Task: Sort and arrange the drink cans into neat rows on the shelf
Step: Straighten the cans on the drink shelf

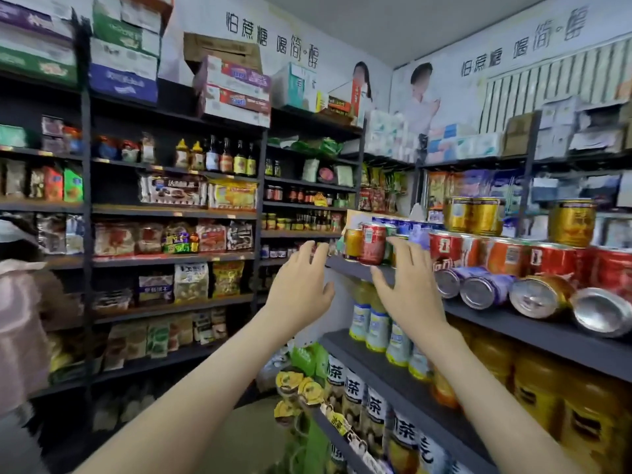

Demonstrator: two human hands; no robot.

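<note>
Drink cans [506, 254] crowd the shelf [496, 325] at chest height, w/ gold cans [473, 215] stacked on top and toppled cans [478, 289] at the lip. A nudge could roll these off. L hand [301, 278] and R hand [407, 278] reach in spread, holding nothing, R beside the end red can [372, 242]. Wall banner [272, 39]: "怕蔗糖 喝简·醇". Bottles [352, 395] below: "茶". Can labels unreadable.

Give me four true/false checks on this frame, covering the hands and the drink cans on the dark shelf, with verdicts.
1. The purple aluminium cans lie on their sides at the front of the dark metal shelf. True.
2. The left hand grips a can. False: it is open and holds nothing.
3. The gold metal cans stand on top of the red metal cans. True.
4. The red cylindrical can at the shelf's left end lies toppled. False: it stands upright.
</note>
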